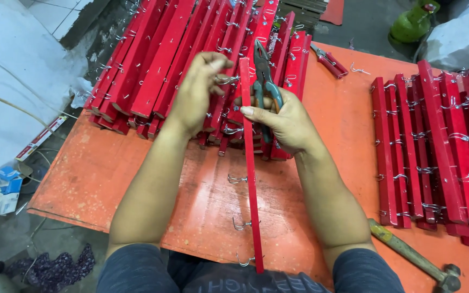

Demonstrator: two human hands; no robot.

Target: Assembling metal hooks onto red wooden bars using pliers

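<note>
Over the orange board [348,125], our left hand [194,92] pinches a metal hook [227,80] at the top of the upright red slat [251,163]; our right hand [283,122] wraps slat and teal-handled pliers [265,81] together; we judge the shared grip could let the slat twist and the hook slip.

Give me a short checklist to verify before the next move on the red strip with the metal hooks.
1. Left hand pinches a metal hook at the top of the red strip: ok.
2. Right hand holds both strip and pliers: ok.
3. Pliers jaws on the hook: not ok, they point away.
4. Hook fully seated: cannot tell.
5. Lower hooks in place: ok.
6. Hammer lies apart on the orange board: ok.
</note>
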